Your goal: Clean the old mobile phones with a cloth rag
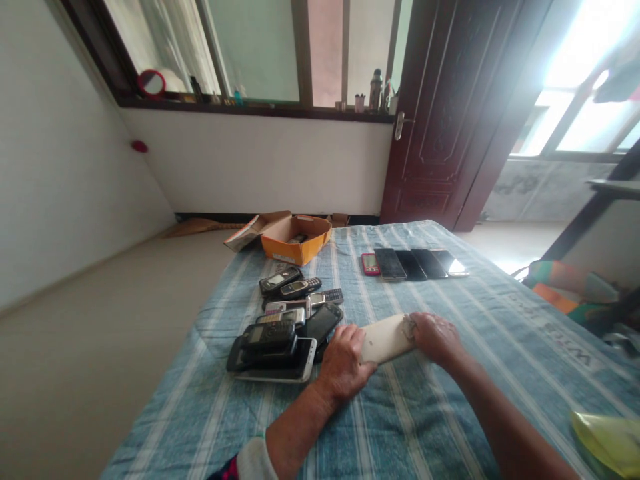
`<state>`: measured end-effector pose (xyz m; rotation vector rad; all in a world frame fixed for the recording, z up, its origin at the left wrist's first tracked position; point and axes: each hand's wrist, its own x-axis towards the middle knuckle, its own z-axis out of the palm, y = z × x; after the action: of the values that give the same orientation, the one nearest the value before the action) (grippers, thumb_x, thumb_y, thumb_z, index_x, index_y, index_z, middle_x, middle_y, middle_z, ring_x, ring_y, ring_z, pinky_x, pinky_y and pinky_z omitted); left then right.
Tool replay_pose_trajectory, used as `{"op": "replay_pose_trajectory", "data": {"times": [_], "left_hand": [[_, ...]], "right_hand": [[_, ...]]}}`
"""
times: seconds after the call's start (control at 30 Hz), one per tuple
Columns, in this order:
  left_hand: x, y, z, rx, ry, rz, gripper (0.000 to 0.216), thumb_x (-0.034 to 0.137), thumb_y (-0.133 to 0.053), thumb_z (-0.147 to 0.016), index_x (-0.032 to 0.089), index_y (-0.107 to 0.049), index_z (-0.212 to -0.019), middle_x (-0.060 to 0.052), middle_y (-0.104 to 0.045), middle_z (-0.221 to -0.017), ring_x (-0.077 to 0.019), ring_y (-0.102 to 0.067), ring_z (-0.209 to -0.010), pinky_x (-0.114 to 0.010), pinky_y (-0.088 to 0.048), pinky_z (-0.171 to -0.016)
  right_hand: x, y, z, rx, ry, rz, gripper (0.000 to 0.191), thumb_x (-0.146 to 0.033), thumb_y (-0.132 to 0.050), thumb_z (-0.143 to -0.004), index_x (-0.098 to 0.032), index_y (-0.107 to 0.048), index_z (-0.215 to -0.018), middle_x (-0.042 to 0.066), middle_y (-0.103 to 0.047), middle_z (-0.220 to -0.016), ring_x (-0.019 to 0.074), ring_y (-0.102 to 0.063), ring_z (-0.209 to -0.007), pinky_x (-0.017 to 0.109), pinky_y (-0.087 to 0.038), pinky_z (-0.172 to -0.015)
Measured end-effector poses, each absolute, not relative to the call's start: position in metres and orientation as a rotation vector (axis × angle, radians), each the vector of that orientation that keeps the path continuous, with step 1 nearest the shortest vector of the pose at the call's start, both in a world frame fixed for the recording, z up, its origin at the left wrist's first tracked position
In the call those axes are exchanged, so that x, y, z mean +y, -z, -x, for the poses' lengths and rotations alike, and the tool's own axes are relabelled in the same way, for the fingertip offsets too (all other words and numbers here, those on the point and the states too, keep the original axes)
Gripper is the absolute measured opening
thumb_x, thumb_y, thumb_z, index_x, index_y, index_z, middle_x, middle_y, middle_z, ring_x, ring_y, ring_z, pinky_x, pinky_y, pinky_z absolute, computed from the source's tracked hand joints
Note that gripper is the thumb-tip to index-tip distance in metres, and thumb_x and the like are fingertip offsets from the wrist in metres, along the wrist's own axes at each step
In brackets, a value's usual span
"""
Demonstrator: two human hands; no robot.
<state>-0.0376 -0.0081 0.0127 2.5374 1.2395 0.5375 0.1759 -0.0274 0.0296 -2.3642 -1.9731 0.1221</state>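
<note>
A pale cream smartphone (386,339) is held between both hands just over the bed, its back facing up. My left hand (345,360) is closed around the phone's left end, with the thumb along the near edge. At the other end, my right hand (436,339) grips the phone beside a small greyish round detail that is too blurred to make out. To the left lies a pile of old mobile phones (270,333), some with keypads. Farther right, several dark smartphones (413,265) lie in a row beside a small red phone (370,264).
An orange cardboard box (295,252) with its lid open stands at the bed's far left, a phone inside. Blue striped cloth (380,427) covers the bed. A yellow item (607,440) lies at the near right. Beyond are a brown door (450,100) and a window sill (260,110).
</note>
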Motion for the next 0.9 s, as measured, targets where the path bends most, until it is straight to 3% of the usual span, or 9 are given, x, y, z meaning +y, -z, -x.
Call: {"op": "replay_pose_trajectory", "data": {"times": [0.4, 0.73, 0.9], "left_hand": [[-0.009, -0.017, 0.037, 1.264, -0.488, -2.532, 0.033, 0.024, -0.071, -0.069, 0.018, -0.059, -0.1, -0.007, -0.061, -0.104, -0.0274, -0.053, -0.102, -0.038, -0.044, -0.091], [-0.008, -0.016, 0.037, 1.25, -0.481, -2.559, 0.037, 0.025, -0.074, -0.071, 0.014, -0.061, -0.103, -0.009, -0.06, -0.106, -0.0276, -0.051, -0.104, -0.037, -0.044, -0.093], [-0.007, -0.017, 0.037, 1.249, -0.472, -2.565, 0.036, 0.027, -0.074, -0.072, 0.014, -0.061, -0.103, -0.009, -0.06, -0.107, -0.0284, -0.051, -0.105, -0.038, -0.044, -0.094]], "right_hand": [[-0.057, -0.025, -0.162, -2.039, -0.025, 2.418, 0.032, -0.012, -0.035, -0.093, -0.018, -0.066, -0.095, 0.011, -0.068, -0.095, 0.0226, -0.064, -0.086, 0.031, -0.032, -0.07], [-0.059, -0.02, -0.178, -1.906, 0.079, 2.365, 0.032, -0.013, -0.035, -0.094, -0.023, -0.065, -0.102, 0.006, -0.067, -0.097, 0.0197, -0.06, -0.089, 0.028, -0.032, -0.07], [-0.061, -0.021, -0.187, -1.997, -0.063, 2.262, 0.03, -0.013, -0.038, -0.092, -0.025, -0.065, -0.101, 0.003, -0.067, -0.099, 0.0195, -0.058, -0.093, 0.027, -0.031, -0.067]]}}
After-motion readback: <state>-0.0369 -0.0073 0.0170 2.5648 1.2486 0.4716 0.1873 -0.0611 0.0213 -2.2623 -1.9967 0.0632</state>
